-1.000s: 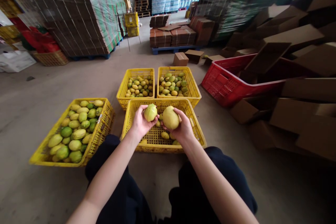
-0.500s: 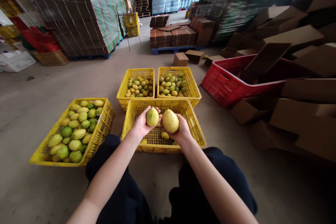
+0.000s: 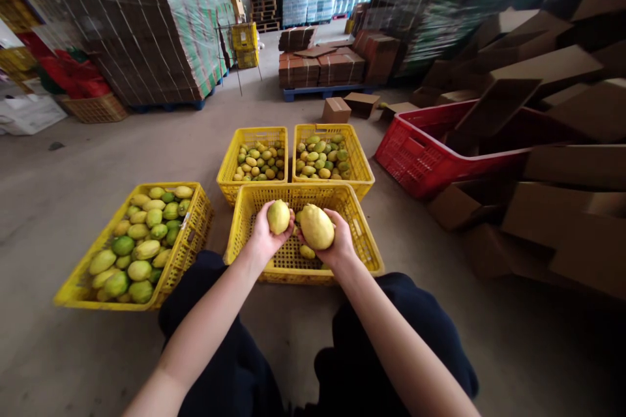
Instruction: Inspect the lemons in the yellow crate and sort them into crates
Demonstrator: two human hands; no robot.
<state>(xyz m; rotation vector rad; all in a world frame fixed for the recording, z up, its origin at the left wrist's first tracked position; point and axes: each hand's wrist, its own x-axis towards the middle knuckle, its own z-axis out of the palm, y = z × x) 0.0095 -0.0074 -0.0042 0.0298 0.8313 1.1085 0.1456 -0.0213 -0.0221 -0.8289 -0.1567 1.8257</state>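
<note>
Now, the smaller yellow fruit (image 3: 278, 217) and the larger, bumpy yellow fruit (image 3: 317, 227) are showing side by side near the middle of the frame, close but not touching. The left hand (image 3: 261, 238) is curling around the smaller one, half closed, and the right hand (image 3: 341, 244) is cupping the larger one, its fingers partly hidden. Both hands are holding their fruit above the front yellow crate (image 3: 357, 231), where a few fruits are lying, one small fruit (image 3: 307, 252) just below. Behind it, in the centre, two yellow crates of fruit are standing side by side. At lower left, another full crate (image 3: 198, 228) is standing; at right, a red crate (image 3: 408, 156) is sitting beside cardboard boxes (image 3: 542, 215).
</note>
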